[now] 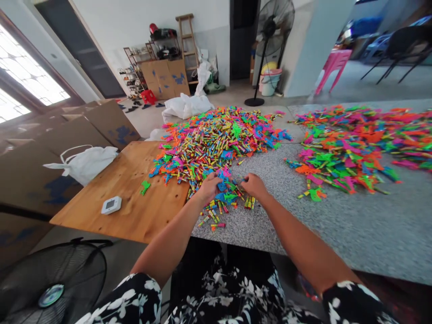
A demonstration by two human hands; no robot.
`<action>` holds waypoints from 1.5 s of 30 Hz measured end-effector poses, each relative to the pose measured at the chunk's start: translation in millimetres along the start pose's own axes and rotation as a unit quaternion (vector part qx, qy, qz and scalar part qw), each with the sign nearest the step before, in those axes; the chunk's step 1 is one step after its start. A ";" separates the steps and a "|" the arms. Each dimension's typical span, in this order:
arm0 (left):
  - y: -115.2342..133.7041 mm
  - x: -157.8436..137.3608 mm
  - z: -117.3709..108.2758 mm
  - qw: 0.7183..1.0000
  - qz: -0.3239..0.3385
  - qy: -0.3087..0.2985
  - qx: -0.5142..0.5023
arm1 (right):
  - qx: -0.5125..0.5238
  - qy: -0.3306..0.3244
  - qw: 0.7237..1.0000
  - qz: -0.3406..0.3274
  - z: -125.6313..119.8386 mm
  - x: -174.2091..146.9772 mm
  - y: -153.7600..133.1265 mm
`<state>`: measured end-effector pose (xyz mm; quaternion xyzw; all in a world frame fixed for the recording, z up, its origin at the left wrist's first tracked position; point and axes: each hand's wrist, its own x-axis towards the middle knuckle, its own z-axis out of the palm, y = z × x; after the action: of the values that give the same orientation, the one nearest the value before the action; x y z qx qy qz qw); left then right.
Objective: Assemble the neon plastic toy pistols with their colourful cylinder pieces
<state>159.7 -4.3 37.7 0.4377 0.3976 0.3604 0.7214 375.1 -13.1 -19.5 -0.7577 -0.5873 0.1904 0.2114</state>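
Note:
My left hand is closed at the near edge of a large heap, its fingers on a blue plastic toy piece. To its right, my right hand is pinched closed. Something small and dark bluish shows at its fingertips, too small to name. The heap mixes short printed yellow tubes with flat pink, green, orange and blue plastic pieces. Between and below my hands lie a green piece and several loose tubes.
A second pile of coloured pieces lies on the speckled stone table. On the wooden board at left are a white device and a green piece. Cardboard boxes and a fan stand left.

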 end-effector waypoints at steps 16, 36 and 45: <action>4.0 -20.9 15.0 0.925 0.203 0.055 0.317 | 0.578 -0.111 0.808 0.034 -41.4 -77.4 -38.9; 6.7 -22.2 26.2 0.971 0.128 -0.064 0.193 | 0.717 -0.109 0.686 0.058 -47.7 -85.8 -37.7; 7.7 -30.2 32.4 0.963 0.139 -0.101 0.210 | 0.649 -0.049 0.758 0.041 -45.4 -89.2 -39.2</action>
<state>174.4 -39.0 62.4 0.6643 0.3250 0.3197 0.5924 346.6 -95.4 43.4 -0.4521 -0.3011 0.5711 0.6154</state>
